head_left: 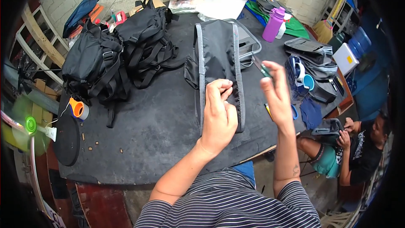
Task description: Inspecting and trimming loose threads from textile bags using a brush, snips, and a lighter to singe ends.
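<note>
Head view: black bag piece [217, 46] with grey edging, lying long-ways on the dark surface [143, 114], right under the left fingers and running away beyond them.
Left hand: fingers [216, 91] of the left hand [220, 116] are curled into a pinch on the bag piece near its right-hand edging. Can't really make out what bit is between the tips.
Right hand: this one [279, 97] is up just right of the bag piece, thumb and fingers loosely gripping green-handled snips [265, 71], blades pointing up-left.
Bottles: purple one [273, 25] beyond the right fingers, with a white one [283, 26] tucked beside it.
Backpacks: two black ones, one [145, 30] left of and beyond the left fingers, the other [90, 53] further left.
Tape: orange-and-grey roll [79, 108], well left of the left fingers.
Fan: green-centred [30, 124], even further left.
Co-worker: seated person [363, 152] well right of the right fingers, both hands on a dark bag piece [328, 127].
</note>
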A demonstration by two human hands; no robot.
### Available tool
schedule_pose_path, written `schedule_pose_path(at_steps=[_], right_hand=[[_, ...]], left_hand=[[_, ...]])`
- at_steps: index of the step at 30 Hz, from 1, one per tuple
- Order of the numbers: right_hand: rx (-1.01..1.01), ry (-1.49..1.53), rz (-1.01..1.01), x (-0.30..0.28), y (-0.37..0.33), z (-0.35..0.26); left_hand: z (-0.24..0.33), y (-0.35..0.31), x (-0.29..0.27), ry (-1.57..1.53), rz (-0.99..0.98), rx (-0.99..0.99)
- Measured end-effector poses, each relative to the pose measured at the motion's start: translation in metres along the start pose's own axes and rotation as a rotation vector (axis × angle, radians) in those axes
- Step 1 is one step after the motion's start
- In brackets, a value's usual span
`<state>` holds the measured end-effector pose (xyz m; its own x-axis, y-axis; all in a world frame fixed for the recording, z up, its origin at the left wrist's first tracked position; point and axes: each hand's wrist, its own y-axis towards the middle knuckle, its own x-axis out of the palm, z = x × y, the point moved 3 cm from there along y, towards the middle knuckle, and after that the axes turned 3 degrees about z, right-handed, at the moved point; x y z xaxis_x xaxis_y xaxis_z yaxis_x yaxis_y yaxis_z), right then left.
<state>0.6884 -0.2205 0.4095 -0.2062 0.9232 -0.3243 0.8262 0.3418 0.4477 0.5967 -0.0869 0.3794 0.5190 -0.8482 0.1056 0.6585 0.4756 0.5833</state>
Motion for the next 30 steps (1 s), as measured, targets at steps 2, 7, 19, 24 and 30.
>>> schedule_pose_path(at_steps=[2,7,19,24,30], right_hand=[[0.107,0.281,-0.052,0.026,-0.004,0.022],[0.383,1.027,-0.178,0.056,-0.017,0.034],[0.355,0.948,-0.171,0.05,-0.036,0.031],[0.069,0.327,0.059,0.012,-0.012,-0.002],[-0.545,-0.514,0.304,-0.007,0.003,-0.055]], left_hand=[[0.003,-0.001,0.0,0.033,0.002,-0.031],[0.01,0.007,-0.007,0.305,-0.077,0.075],[0.013,0.071,0.0,0.467,-0.099,0.25],[0.021,0.058,0.003,0.456,-0.042,0.261],[0.016,0.058,0.002,0.461,-0.017,0.255]])
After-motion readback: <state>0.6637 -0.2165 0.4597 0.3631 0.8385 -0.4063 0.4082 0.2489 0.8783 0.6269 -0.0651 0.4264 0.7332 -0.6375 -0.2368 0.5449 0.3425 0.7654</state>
